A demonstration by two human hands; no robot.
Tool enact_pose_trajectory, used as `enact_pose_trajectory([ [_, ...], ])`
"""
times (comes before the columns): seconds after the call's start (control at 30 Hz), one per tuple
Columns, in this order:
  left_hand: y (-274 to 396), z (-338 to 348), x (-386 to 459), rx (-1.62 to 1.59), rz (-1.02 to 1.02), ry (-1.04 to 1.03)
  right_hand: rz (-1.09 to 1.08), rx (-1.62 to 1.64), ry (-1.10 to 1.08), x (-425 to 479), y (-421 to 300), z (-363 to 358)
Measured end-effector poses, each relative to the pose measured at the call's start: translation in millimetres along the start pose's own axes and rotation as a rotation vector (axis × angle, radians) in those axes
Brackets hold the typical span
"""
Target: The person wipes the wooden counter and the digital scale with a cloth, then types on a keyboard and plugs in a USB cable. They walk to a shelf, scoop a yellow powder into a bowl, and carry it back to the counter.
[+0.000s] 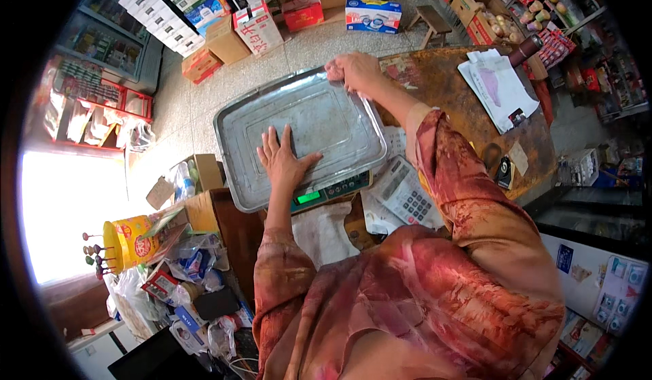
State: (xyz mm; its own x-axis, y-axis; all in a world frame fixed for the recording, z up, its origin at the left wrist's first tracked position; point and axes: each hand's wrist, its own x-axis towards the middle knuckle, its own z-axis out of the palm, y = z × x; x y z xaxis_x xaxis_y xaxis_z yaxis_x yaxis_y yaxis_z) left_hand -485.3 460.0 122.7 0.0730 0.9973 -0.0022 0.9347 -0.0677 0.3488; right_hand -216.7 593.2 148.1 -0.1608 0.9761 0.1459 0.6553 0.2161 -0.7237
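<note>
A large rectangular metal tray [316, 125] with a raised rim rests on a digital scale [333, 189], whose green display shows below the tray's near edge. My left hand [285, 161] lies flat on the tray's near left part with its fingers spread. At the far right corner my right hand [354, 72] has its fingers closed around a pinkish, crumpled cloth or wad, pressed on the rim. A light cloth [326, 232] lies just in front of the scale. Right of it, a desk calculator [407, 191] sits on papers.
The worn wooden table [433, 84] bears a stack of papers [496, 87], a dark cylinder [527, 49] and a black roundish item. At left stand a yellow tub [130, 245] of lollipops and an open carton [206, 173]. A wooden stool [430, 23] and boxes stand on the floor beyond.
</note>
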Motion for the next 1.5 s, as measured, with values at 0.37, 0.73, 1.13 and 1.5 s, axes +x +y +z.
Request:
enact_pose_trajectory([
  [0.37,-1,6,3,0.045,0.002,0.009,0.336,0.035,-0.147,-152,-36,-21],
  [0.73,0,6,-2,0.054,-0.016,0.012,0.121,-0.485,-0.357,-180,-51,-22],
  [1.13,-5,9,-1,0.031,-0.014,0.038,-0.182,-0.524,-0.068,-84,-10,-32],
  [1.5,-2,9,-1,0.024,-0.008,0.036,-0.49,-0.721,-0.218,-201,-42,-14],
])
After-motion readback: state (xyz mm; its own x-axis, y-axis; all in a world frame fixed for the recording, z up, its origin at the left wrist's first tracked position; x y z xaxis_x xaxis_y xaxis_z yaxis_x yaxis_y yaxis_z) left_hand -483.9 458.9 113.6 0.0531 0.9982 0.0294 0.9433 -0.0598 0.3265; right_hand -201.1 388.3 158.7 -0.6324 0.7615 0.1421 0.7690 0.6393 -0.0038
